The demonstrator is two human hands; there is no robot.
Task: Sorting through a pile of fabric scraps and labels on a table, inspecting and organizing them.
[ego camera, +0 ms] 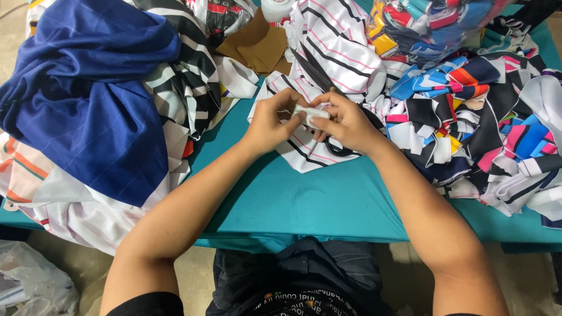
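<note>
scissors (328,126): handles covered by right hand (346,122), blade tips lost under striped cloth (328,52) | small white piece (310,112): mostly pinched out of sight between both hands, kind unclear | blue fabric (88,88): cut by left edge | clear bag of scraps (433,23): cut by top edge | plastic bag (29,281): cut at bottom-left corner

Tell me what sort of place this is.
Probably a garment or textile workshop. A teal table is heaped with cut fabric: a blue cloth pile, a striped white piece and colourful offcuts. The left hand and right hand pinch a small white strip, scissors beneath.
</note>
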